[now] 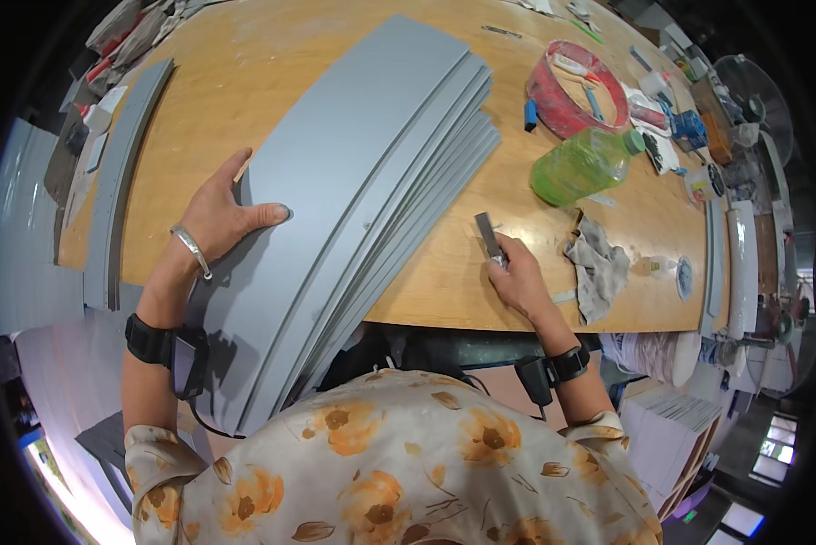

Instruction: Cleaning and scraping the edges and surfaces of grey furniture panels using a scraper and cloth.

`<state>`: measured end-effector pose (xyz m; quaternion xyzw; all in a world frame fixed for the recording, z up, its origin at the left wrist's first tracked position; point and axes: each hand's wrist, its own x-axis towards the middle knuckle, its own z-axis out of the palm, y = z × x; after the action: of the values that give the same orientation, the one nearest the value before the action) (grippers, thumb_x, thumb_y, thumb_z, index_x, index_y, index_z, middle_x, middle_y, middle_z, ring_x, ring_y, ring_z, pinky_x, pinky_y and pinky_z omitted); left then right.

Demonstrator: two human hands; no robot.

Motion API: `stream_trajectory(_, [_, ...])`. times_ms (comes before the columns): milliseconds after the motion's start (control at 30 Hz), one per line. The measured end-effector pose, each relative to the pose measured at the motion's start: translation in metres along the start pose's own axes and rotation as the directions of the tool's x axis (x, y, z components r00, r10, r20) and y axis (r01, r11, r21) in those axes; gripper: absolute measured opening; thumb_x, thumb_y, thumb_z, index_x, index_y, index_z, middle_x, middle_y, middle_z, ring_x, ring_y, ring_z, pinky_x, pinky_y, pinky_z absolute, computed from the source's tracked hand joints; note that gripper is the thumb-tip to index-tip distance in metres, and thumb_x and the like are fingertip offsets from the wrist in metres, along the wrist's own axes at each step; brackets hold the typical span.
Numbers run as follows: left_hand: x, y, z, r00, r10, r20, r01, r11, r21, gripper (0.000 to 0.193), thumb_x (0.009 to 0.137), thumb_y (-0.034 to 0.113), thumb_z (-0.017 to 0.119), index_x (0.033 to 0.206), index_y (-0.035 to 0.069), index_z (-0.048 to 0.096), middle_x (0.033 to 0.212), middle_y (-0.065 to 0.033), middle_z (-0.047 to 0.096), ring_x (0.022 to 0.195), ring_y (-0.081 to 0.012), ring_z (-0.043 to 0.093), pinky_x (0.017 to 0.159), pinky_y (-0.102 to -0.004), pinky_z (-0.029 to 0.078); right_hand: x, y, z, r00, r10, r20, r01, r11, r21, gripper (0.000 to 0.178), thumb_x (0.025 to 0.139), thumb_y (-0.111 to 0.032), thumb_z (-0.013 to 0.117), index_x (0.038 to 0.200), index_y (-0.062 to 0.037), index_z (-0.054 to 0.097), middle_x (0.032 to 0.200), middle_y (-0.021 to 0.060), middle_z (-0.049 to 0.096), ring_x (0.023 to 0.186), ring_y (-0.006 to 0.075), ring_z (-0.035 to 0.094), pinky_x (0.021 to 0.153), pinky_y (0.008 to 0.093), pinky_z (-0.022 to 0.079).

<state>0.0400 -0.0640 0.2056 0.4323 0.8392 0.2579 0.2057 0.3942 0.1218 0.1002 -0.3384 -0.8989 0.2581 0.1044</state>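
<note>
A fanned stack of long, flat grey panels lies slanting across the wooden table and juts over its near edge. My left hand is at the left edge of the stack, its thumb on the top panel and its fingers at the panel's side, partly hidden. To the right of the stack, my right hand is closed around a short scraper-like tool with a flat grey metal blade. The blade points away from me, apart from the panels. My fingers cover the tool's lower part.
Right of my right hand lies a crumpled grey rag. Beyond it are a green-filled plastic bottle, a red round tub with tools and a blue block. More grey strips lie along the table's left side.
</note>
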Motion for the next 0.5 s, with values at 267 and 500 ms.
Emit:
stream_trajectory(267, [-0.003,0.011,0.007,0.994,0.018,0.11,0.014,0.958,-0.286,0.097,0.057,0.043,0.084,0.129,-0.007,0.042,0.118,-0.0197,0.056,0.11,-0.026,0.053,0.095,-0.0326,0.04,-0.011,-0.073,-0.01,0.975,0.22,0.04,-0.209,0.83,0.517,0.039,0.094,-0.022,0.047,0.129,-0.0066,0.044,0.094,0.0163,0.062,0.083,0.0246,0.061,0.078,0.0316,0.046])
stream_trajectory(500, [-0.008,0.018,0.013,0.995,-0.038,0.091,0.065,0.947,-0.316,0.087,0.063,0.035,0.082,0.128,-0.006,0.044,0.115,-0.0171,0.057,0.104,-0.0219,0.055,0.09,-0.0304,0.043,-0.003,-0.087,-0.007,0.992,0.122,0.019,-0.113,0.837,0.536,0.035,0.094,-0.018,0.046,0.127,-0.0059,0.044,0.088,0.0144,0.063,0.075,0.0211,0.061,0.071,0.0312,0.048])
